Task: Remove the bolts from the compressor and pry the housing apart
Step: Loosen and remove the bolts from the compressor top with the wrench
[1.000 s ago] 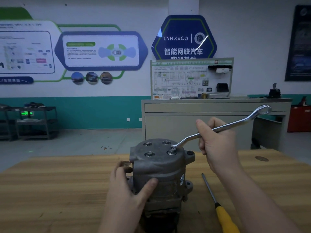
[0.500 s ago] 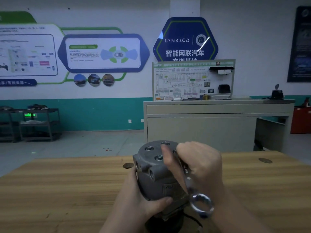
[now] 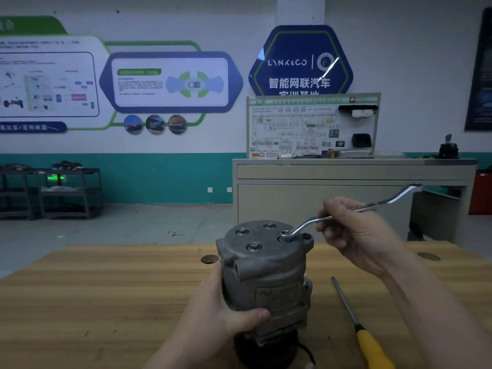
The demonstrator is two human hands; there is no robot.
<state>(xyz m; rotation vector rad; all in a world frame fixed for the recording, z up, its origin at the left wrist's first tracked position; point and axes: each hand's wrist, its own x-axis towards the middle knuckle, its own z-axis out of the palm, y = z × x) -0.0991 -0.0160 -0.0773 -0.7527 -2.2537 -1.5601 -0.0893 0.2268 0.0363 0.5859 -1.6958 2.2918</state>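
The grey compressor (image 3: 266,275) stands upright on the wooden table (image 3: 106,302), several bolts showing in its top cover. My left hand (image 3: 221,315) grips its lower body, thumb across the front. My right hand (image 3: 356,235) holds the shaft of a silver ring wrench (image 3: 372,206). The wrench's near ring sits on the right-hand bolt (image 3: 285,236); its free end points up and to the right. Another bolt (image 3: 253,246) sits at the front of the cover.
A screwdriver with a yellow handle (image 3: 370,344) lies on the table right of the compressor, under my right forearm. Round holes (image 3: 209,259) are set in the tabletop. A grey cabinet (image 3: 346,198) with a wiring display board stands behind the table.
Half a second ago my right hand had swung the wrench round toward me over the compressor. Now the wrench points away to the right again, its ring on the right-hand bolt.
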